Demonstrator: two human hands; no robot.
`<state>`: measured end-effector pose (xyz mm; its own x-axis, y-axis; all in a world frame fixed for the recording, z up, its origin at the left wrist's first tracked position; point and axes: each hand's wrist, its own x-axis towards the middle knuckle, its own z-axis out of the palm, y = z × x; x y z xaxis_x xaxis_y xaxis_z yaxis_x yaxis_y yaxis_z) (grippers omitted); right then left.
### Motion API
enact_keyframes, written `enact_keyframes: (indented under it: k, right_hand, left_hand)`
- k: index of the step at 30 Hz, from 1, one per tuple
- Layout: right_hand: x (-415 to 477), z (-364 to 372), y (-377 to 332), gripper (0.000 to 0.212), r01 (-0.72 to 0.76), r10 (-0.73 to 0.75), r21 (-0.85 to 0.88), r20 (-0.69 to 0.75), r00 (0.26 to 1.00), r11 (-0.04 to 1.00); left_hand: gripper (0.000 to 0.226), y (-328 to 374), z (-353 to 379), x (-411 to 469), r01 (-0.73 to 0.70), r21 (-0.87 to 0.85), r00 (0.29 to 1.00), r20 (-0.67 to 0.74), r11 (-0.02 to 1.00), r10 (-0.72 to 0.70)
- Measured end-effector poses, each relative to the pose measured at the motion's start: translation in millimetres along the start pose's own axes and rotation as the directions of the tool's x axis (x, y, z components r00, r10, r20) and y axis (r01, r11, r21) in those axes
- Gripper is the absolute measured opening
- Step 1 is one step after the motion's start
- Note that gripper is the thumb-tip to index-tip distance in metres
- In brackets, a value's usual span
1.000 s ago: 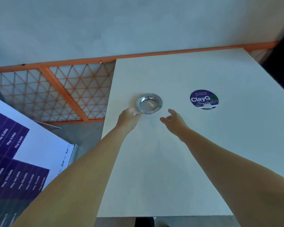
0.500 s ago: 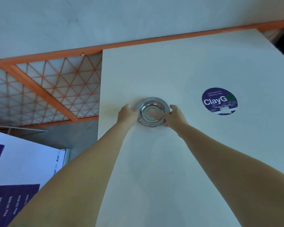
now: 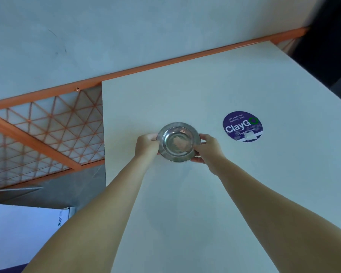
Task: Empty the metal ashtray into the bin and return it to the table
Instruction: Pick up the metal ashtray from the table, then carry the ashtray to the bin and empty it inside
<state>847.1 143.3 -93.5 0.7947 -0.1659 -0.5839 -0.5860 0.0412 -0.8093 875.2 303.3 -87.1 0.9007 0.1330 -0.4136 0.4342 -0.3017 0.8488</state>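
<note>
The round metal ashtray (image 3: 177,141) is held over the white table (image 3: 224,194), a little left of the table's middle, with a pale brownish patch in its bowl. My left hand (image 3: 147,143) grips its left rim. My right hand (image 3: 207,148) grips its right rim, with fingers under the lower edge. Whether the ashtray still touches the table I cannot tell. No bin is in view.
A round purple "ClayGO" sticker (image 3: 242,127) lies on the table to the right of the ashtray. An orange railing with a triangle mesh (image 3: 47,131) runs behind and left of the table. A white and purple board (image 3: 24,233) stands at the lower left.
Both hands reached forward from just short of the ashtray and closed on its two sides. The view has shifted, and the ashtray looks larger and nearer.
</note>
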Motion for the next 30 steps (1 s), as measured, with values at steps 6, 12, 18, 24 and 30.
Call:
enact_keyframes:
  k: [6,12,18,24,30]
  right_hand:
    - [-33,-52,-16,0.046,0.022,-0.011,0.164,-0.068,0.998,0.986]
    - [-73,-117,-8,0.044,0.08,-0.043,0.238,-0.157,0.987,0.968]
    - [-116,-202,7,0.044,0.129,-0.071,0.259,-0.221,0.973,0.957]
    - [-163,-307,36,0.039,0.138,-0.085,0.207,-0.248,0.965,0.969]
    - [-209,-415,81,0.04,0.129,-0.056,0.225,-0.303,0.951,0.966]
  left_hand:
    - [0.031,41,33,-26,-0.074,-0.054,0.989,0.124,0.996,0.081]
    - [0.03,64,83,-66,-0.127,-0.055,0.962,0.238,0.99,0.136]
    - [0.033,86,151,-124,-0.16,-0.064,0.936,0.309,0.985,0.172]
    - [0.034,97,237,-207,-0.18,-0.116,0.905,0.369,0.977,0.21]
    - [0.03,85,333,-286,-0.162,-0.118,0.894,0.404,0.98,0.196]
